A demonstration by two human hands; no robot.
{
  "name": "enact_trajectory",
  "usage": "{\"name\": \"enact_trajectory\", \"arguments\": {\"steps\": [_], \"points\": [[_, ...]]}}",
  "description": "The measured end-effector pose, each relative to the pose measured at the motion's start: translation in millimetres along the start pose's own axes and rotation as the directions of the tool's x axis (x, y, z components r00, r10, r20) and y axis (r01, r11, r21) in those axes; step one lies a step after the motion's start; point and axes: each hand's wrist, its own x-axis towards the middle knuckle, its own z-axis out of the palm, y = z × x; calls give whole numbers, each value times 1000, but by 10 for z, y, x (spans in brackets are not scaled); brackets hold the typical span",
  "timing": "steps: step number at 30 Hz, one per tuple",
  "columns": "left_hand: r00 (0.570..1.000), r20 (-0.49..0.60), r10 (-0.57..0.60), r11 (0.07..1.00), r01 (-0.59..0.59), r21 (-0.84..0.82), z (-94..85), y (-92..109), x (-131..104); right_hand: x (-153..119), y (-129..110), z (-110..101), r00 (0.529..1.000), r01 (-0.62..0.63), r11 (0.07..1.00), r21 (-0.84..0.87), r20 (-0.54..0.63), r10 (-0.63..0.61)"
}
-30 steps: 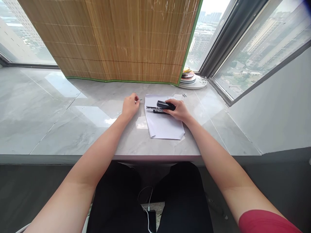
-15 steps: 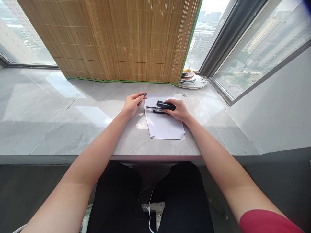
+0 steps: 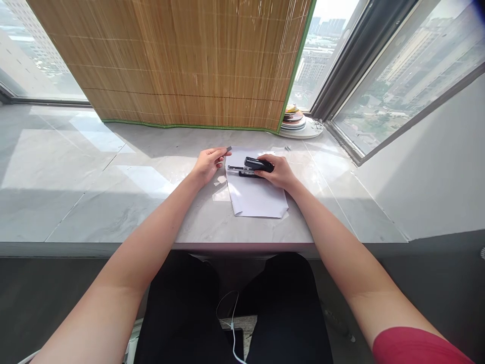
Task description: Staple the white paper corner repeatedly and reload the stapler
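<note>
My left hand [image 3: 209, 164] pinches a small grey strip of staples [image 3: 229, 149] between thumb and fingertips, just off the upper left corner of the paper. In my right hand [image 3: 279, 171] is a black stapler [image 3: 256, 164], gripped from the right side. Its metal staple tray sticks out to the left, towards my left hand. The stapler is over white sheets of paper [image 3: 257, 199] on the counter; whether it rests on them I cannot tell. My right palm hides the stapler's rear end.
Small grey staple pieces [image 3: 287, 148] lie past the paper's upper right. A stack of plates [image 3: 301, 129] stands by the window corner. A bamboo blind [image 3: 182, 65] hangs down at the back of the tiled counter [image 3: 94, 212]. A white cable [image 3: 234, 338] hangs between my legs.
My left hand has shifted very slightly to the right with the staple strip, which is turned a little. The right hand and stapler stay where they were.
</note>
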Motion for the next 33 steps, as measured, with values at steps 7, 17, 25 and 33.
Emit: {"name": "enact_trajectory", "arguments": {"steps": [7, 17, 25, 33], "points": [[977, 117, 176, 917, -206, 341, 7, -23, -76, 4, -4, -10, 1000, -3, 1000, -12, 8, 3], [935, 262, 237, 676, -353, 647, 45, 50, -152, 4, -3, 0, 1000, 13, 1000, -12, 7, -13], [927, 299, 228, 624, -375, 686, 49, 34, -141, 11, -8, -10, 1000, 3, 1000, -27, 20, -2], [931, 297, 212, 649, -361, 670, 45, 27, -141, 10, -39, -19, 999, -27, 999, -27, 30, 28]]}}
